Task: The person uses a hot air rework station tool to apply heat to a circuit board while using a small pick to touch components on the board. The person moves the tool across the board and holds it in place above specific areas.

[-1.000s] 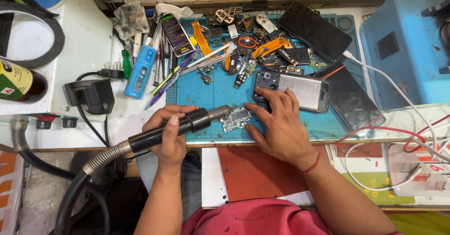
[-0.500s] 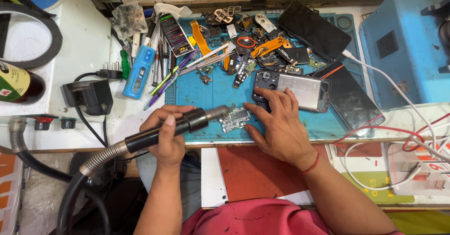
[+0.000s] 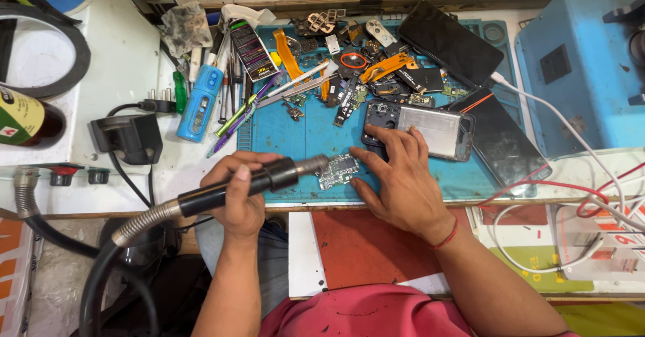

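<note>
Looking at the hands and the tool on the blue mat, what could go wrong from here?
1. The hot-air tool in the left hand points at the small circuit board, and the right hand lies right beside it, so its fingers might get burned.
2. The board sits near the mat's front edge and could be pushed off.
3. Loose parts nearby could scatter.

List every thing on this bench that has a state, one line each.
Left hand: gripping the hot-air wand.
Hot-air wand: held level, nozzle at the circuit board.
Circuit board: bare, flat on the blue mat.
Right hand: fingers spread, pressing on the phone frame, thumb beside the board.
Phone frame: opened, insides up.
Dark phone: screen off.
Plug: lying unplugged.
</note>
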